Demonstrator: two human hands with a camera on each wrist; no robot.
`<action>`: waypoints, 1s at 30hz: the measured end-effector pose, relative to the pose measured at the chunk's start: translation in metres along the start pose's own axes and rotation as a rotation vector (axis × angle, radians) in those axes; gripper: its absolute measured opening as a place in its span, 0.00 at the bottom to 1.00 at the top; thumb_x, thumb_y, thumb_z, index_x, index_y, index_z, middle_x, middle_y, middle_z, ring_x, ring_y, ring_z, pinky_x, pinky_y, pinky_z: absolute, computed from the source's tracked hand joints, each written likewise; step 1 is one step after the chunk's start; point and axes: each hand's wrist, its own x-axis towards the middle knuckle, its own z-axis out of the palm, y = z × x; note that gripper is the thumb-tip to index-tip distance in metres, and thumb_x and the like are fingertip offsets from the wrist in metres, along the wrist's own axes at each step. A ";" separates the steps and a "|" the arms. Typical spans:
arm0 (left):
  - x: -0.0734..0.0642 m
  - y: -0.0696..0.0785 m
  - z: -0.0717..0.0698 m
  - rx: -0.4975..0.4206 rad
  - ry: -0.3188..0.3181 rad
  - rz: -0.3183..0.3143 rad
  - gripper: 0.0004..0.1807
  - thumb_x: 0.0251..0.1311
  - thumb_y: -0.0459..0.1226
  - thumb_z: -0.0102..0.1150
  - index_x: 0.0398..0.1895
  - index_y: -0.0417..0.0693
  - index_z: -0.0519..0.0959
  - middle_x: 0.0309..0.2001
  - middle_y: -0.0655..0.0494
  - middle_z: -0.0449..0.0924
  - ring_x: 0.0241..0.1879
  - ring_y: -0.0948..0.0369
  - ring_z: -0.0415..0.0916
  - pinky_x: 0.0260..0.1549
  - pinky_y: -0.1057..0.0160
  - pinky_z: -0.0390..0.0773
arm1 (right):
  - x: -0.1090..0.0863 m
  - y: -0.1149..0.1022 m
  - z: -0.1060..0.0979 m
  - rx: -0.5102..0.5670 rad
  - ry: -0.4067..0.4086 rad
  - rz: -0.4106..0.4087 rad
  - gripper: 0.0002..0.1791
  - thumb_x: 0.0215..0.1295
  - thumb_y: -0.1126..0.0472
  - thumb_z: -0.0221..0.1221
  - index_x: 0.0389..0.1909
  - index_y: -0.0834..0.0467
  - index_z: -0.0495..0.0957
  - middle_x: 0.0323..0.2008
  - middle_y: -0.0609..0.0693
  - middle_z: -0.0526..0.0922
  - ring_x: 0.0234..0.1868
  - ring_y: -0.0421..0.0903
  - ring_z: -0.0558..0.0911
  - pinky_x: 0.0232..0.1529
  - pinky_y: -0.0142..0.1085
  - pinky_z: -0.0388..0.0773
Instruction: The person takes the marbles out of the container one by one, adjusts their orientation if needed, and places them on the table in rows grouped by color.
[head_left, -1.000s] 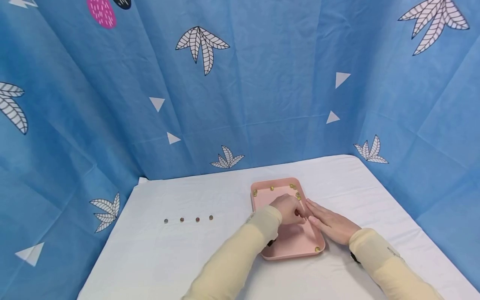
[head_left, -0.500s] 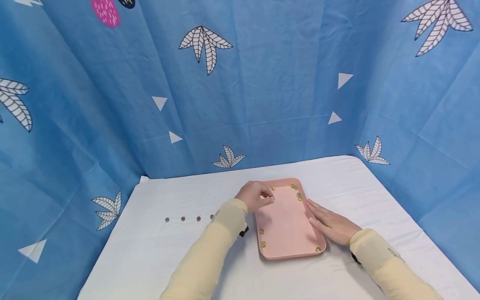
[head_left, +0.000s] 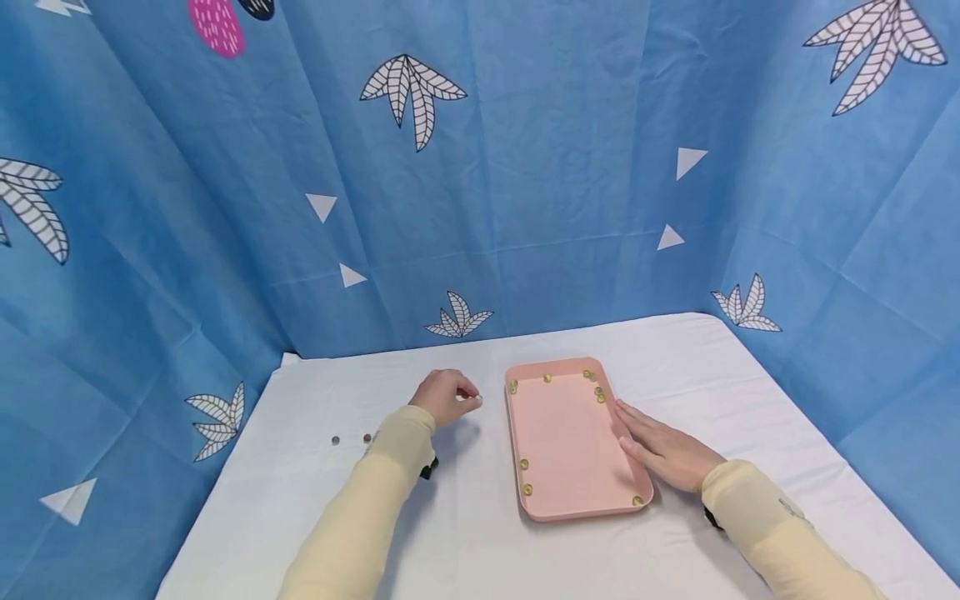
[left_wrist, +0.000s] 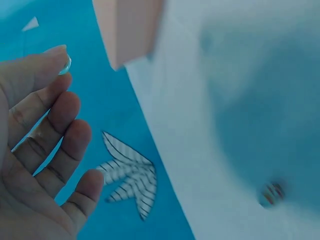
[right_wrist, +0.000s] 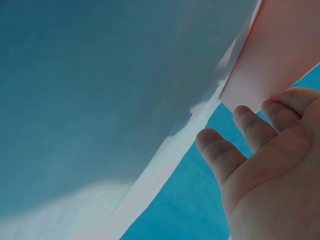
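My left hand [head_left: 447,397] is over the white table, left of the pink tray [head_left: 573,510]. Between its thumb and index finger it pinches a small glassy marble [left_wrist: 66,66], mostly covered by the fingertips; the other fingers are loosely bent. Along the tray's right wall lies my right hand [head_left: 671,452], its fingers extended and touching the outside. In the right wrist view the fingertips are right at the tray's wall [right_wrist: 272,55]. Inside the tray, several yellowish marbles sit near the edges, one of them a marble [head_left: 637,501] in the front right corner.
Left of the tray, a greyish marble [head_left: 335,440] and a reddish-brown marble [head_left: 367,437] lie in a row on the table; the left sleeve hides the row's right part. A swirled marble [left_wrist: 272,195] shows in the left wrist view. Blue printed curtains [head_left: 555,208] surround the table.
My left hand has moved from inside the tray, near its right wall, leftward over the left rim and out above the table. The right hand has stayed at the tray's right side.
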 end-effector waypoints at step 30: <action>-0.023 -0.054 0.029 0.069 -0.010 -0.085 0.03 0.49 0.35 0.73 0.26 0.51 0.86 0.30 0.60 0.76 0.37 0.59 0.74 0.46 0.55 0.76 | -0.001 -0.001 0.001 -0.021 0.008 -0.009 0.36 0.74 0.38 0.40 0.75 0.52 0.51 0.75 0.49 0.51 0.72 0.55 0.56 0.66 0.56 0.58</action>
